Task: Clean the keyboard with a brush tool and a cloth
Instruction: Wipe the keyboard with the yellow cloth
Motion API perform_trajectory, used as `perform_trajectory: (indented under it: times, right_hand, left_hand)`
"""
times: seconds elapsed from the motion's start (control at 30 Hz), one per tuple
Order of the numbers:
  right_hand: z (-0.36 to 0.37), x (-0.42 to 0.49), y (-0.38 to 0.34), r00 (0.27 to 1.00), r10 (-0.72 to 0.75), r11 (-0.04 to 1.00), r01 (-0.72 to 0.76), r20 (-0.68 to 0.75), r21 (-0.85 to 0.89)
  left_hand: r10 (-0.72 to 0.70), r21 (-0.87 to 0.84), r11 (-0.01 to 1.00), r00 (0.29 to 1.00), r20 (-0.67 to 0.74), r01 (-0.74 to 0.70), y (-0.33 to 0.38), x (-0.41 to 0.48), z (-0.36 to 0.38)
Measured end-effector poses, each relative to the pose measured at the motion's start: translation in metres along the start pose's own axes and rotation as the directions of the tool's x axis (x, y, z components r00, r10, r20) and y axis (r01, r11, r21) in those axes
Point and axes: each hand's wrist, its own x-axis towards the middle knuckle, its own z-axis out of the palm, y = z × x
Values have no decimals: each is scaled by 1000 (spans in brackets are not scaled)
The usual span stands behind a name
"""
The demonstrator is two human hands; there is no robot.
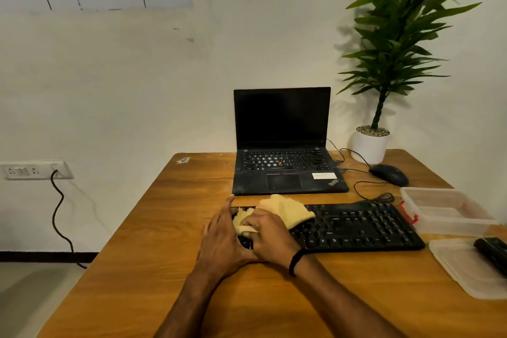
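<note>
Yellow cloth (288, 210), lower centre | I am seeing right hand (270, 233) curling fingers round it on keyboard (356, 228) | left hand (222, 236), fingers straight, probably bracing left end against sliding.

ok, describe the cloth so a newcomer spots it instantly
On the wooden table, before the open laptop, lies a black keyboard. The cloth sits on its left end, held by the right hand. It is the only pale yellow, crumpled thing there.

A yellow cloth (285, 208) is held on the keyboard (356, 225) by the right hand (270, 233) — the left hand (220, 236) is laid flat at its left end.
</note>
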Motion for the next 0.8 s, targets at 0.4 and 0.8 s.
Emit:
perform_trajectory:
  times: [0.4, 0.8]
  right_hand:
    - [-14, 14, 18, 997, 68, 997, -69, -44, -26]
    - [-4, 21, 3, 980, 125, 985, -142, -155, -102]
  left_hand:
    - [-23, -77, 997, 999, 23, 24, 4, 2, 0]
    - [-32, -108, 994, 999, 18, 34, 4, 0, 0]
